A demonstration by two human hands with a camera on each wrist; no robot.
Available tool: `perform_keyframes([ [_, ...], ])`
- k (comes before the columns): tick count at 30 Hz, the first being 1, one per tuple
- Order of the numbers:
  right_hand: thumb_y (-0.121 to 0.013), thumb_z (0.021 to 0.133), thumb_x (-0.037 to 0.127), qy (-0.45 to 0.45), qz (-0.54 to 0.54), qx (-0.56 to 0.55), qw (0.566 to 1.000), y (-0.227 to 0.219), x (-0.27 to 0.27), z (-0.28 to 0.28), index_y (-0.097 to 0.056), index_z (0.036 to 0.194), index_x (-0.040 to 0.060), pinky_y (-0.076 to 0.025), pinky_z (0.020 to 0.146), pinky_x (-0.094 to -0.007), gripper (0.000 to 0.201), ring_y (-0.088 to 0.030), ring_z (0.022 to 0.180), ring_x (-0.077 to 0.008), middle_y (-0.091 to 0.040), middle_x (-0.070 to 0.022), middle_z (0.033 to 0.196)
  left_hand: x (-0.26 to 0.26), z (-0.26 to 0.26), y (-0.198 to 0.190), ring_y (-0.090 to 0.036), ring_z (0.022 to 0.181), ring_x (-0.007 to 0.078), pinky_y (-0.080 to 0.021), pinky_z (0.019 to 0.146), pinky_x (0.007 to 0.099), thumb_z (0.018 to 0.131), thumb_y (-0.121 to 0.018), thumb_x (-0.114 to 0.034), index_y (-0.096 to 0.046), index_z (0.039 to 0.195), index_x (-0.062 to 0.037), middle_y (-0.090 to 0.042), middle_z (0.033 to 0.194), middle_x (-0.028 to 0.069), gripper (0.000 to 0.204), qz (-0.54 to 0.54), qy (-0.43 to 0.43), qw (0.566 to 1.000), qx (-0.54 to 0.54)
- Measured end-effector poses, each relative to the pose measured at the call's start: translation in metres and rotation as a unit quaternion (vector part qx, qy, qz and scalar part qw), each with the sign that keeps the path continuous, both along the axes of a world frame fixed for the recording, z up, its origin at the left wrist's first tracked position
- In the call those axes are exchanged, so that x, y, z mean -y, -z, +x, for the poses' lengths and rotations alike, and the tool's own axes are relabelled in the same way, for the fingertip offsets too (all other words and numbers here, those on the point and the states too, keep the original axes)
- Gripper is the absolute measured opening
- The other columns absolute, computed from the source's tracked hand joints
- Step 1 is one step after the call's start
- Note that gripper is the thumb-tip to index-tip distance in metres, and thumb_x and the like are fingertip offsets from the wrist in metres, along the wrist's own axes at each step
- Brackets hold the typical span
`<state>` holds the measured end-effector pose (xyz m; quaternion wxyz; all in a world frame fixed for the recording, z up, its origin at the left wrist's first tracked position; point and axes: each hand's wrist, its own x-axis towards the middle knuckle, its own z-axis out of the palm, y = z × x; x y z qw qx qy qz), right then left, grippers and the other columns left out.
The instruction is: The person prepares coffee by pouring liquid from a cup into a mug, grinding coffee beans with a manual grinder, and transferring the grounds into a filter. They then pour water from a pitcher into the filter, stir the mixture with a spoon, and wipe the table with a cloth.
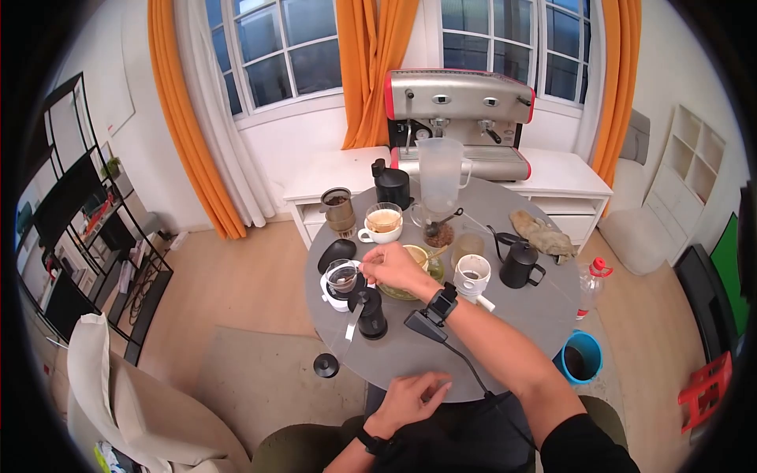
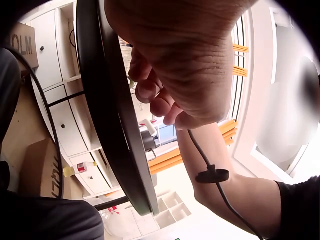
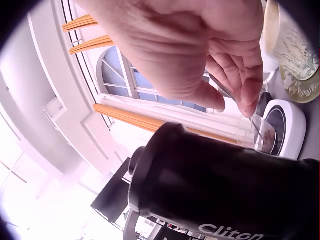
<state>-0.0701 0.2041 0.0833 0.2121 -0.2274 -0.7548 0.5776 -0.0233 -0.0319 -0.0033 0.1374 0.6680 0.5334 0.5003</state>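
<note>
My right hand (image 1: 394, 266) reaches across the table's left part and pinches a thin metal spoon-like handle (image 3: 256, 129). The handle's lower end dips into a small clear glass (image 1: 342, 273), where some brown stuff lies at the bottom. That glass stands on a white scale with a dark round top (image 3: 295, 131). Just in front of it is an upright black hand grinder (image 1: 371, 317), marked "Cliton" in the right wrist view, with its crank pointing forward-left. My left hand (image 1: 408, 400) hovers by the table's front edge, fingers loosely bent around nothing.
Behind the scale stand a white cup with a glass dripper (image 1: 382, 222), a brown-tinted canister (image 1: 339, 211) and a tall clear pitcher (image 1: 440, 169). A black kettle (image 1: 520, 265) and a crumpled cloth (image 1: 542, 235) are at right. A cable (image 1: 469, 366) runs over the front edge.
</note>
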Motion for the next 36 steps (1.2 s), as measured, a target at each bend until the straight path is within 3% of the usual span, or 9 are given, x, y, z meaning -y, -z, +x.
perform_keyframes([
  [6, -0.073, 0.094, 0.012, 0.08, 0.219, -0.001, 0.972, -0.038, 0.018, 0.052, -0.067, 0.123, -0.0093, -0.058, 0.077, -0.0402, 0.036, -0.075, 0.082, -0.0271, -0.076, -0.017, 0.088, -0.009, 0.001, 0.007, -0.054, 0.049, 0.0109, -0.045, 0.05, 0.0279, 0.094, -0.08, -0.014, -0.077, 0.102, -0.0058, -0.057, 0.06, 0.0039, 0.012, -0.062, -0.048, 0.996, 0.038],
  [9, -0.073, 0.095, 0.012, 0.123, 0.275, -0.07, 0.951, -0.074, 0.041, 0.11, -0.071, 0.12, -0.0047, -0.057, 0.073, -0.036, 0.031, -0.074, 0.084, -0.0219, -0.076, -0.0146, 0.092, -0.012, 0.0, 0.009, -0.061, 0.049, 0.0204, -0.048, 0.049, 0.0329, 0.095, -0.08, -0.021, -0.077, 0.097, -0.0103, -0.06, 0.058, 0.0051, 0.011, -0.077, -0.059, 0.995, 0.026],
  [13, -0.073, 0.097, 0.011, 0.256, 0.322, -0.081, 0.908, -0.087, 0.025, 0.203, -0.075, 0.115, 0.0018, -0.051, 0.067, -0.0246, 0.02, -0.065, 0.078, -0.0089, -0.074, -0.0056, 0.099, -0.013, 0.002, 0.009, -0.061, 0.049, 0.0209, -0.048, 0.049, 0.0338, 0.094, -0.08, -0.023, -0.077, 0.094, -0.0099, -0.06, 0.058, 0.0048, 0.014, -0.078, -0.067, 0.995, -0.018],
  [17, -0.075, 0.095, 0.018, 0.416, 0.229, -0.079, 0.877, -0.044, -0.038, 0.294, -0.075, 0.112, -0.0016, -0.053, 0.068, -0.0303, 0.026, -0.062, 0.073, -0.0141, -0.076, -0.0097, 0.102, -0.016, 0.006, 0.01, -0.058, 0.048, 0.0164, -0.046, 0.049, 0.0302, 0.095, -0.08, -0.02, -0.076, 0.09, -0.0069, -0.059, 0.057, 0.0044, 0.015, -0.074, -0.08, 0.994, -0.024],
  [19, -0.078, 0.093, 0.026, 0.439, 0.211, 0.034, 0.873, -0.016, -0.051, 0.321, -0.072, 0.121, -0.0041, -0.053, 0.066, -0.031, 0.041, -0.062, 0.071, -0.0134, -0.077, -0.01, 0.104, -0.015, 0.008, 0.009, -0.057, 0.047, 0.0141, -0.045, 0.049, 0.0282, 0.095, -0.081, -0.018, -0.076, 0.089, -0.0053, -0.058, 0.057, 0.0043, 0.015, -0.066, -0.092, 0.993, -0.034],
  [22, -0.079, 0.093, 0.032, 0.408, 0.093, 0.02, 0.908, 0.021, -0.06, 0.325, -0.067, 0.129, -0.0076, -0.053, 0.064, -0.0318, 0.055, -0.062, 0.067, -0.0149, -0.076, -0.0124, 0.102, -0.02, 0.004, 0.008, -0.058, 0.047, 0.0159, -0.045, 0.048, 0.03, 0.094, -0.081, -0.019, -0.075, 0.086, -0.0067, -0.059, 0.056, 0.0039, 0.015, -0.058, -0.099, 0.992, -0.054],
  [25, -0.076, 0.098, 0.036, 0.407, 0.114, 0.0, 0.906, 0.034, -0.063, 0.317, -0.068, 0.124, -0.0069, -0.051, 0.06, -0.0299, 0.051, -0.062, 0.065, -0.0136, -0.076, -0.0121, 0.099, -0.022, -0.002, 0.007, -0.06, 0.046, 0.0199, -0.047, 0.048, 0.0333, 0.093, -0.081, -0.022, -0.075, 0.085, -0.0096, -0.06, 0.055, 0.0037, 0.016, -0.063, -0.104, 0.991, -0.06],
  [28, -0.071, 0.102, 0.041, 0.372, -0.103, -0.063, 0.92, 0.039, -0.059, 0.315, -0.07, 0.111, -0.0028, -0.047, 0.056, -0.0265, 0.044, -0.062, 0.065, -0.0105, -0.075, -0.0109, 0.097, -0.018, 0.008, 0.014, -0.06, 0.046, 0.0189, -0.046, 0.047, 0.0326, 0.093, -0.082, -0.02, -0.075, 0.084, -0.0085, -0.06, 0.055, 0.004, 0.016, -0.06, -0.113, 0.991, -0.048],
  [36, -0.064, 0.107, 0.044, 0.361, -0.14, -0.079, 0.919, 0.052, -0.044, 0.306, -0.062, 0.083, 0.0058, -0.042, 0.055, -0.0248, 0.045, -0.055, 0.062, -0.0084, -0.061, 0.0, 0.075, -0.02, 0.012, 0.019, -0.059, 0.046, 0.0184, -0.045, 0.047, 0.0315, 0.094, -0.081, -0.02, -0.075, 0.084, -0.0066, -0.062, 0.057, 0.0061, 0.017, -0.081, -0.128, 0.988, -0.018],
])
